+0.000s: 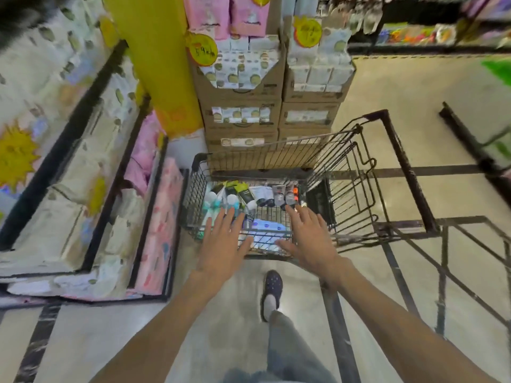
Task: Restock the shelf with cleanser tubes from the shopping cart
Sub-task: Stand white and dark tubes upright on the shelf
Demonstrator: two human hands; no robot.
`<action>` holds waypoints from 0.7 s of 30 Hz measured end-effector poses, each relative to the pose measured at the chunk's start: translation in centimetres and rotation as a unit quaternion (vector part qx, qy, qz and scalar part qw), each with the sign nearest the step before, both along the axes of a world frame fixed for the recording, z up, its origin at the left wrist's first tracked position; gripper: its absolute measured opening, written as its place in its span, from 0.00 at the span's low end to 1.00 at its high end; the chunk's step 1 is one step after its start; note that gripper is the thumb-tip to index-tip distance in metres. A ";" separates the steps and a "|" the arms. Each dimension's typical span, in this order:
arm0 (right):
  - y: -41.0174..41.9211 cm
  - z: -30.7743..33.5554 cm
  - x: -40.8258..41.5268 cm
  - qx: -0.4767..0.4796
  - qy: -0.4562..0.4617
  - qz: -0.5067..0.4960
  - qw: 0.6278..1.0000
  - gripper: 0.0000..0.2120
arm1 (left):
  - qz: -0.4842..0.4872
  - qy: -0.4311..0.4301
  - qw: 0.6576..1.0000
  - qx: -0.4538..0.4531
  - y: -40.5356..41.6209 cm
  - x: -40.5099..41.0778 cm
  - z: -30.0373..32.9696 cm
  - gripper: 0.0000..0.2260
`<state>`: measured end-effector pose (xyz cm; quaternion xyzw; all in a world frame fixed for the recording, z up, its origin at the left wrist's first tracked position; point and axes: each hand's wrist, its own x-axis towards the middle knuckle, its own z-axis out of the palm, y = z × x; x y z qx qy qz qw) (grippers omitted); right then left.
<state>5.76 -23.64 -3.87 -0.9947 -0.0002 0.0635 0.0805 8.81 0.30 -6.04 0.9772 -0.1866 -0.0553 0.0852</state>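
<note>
Hands spread flat and holding nothing: my left hand [224, 241] and right hand [309, 236] hover over the shopping cart [345, 172]. Cleanser tubes [265, 196] lie just beyond my fingertips; I should reach forward and pinch one tube by its body.

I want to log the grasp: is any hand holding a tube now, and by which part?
Nothing is held. The left hand and the right hand are both open, fingers spread, above the tubes in the shopping cart.

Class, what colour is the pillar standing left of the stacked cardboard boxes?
Bright yellow; the pillar shows best in the head view, the only one.
</note>
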 end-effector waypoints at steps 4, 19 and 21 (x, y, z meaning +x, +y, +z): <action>-2.6 -1.8 7.7 0.023 0.036 -0.001 0.999 0.45 | -0.003 0.023 1.000 0.022 -2.9 7.5 -1.3 0.37; -11.3 -14.4 26.6 0.089 0.169 -0.058 0.980 0.44 | -0.032 0.197 0.978 0.053 -14.4 28.4 -14.5 0.30; -12.1 -17.6 27.6 0.100 0.180 -0.077 0.975 0.44 | -0.041 0.226 0.972 0.043 -16.1 30.3 -17.9 0.30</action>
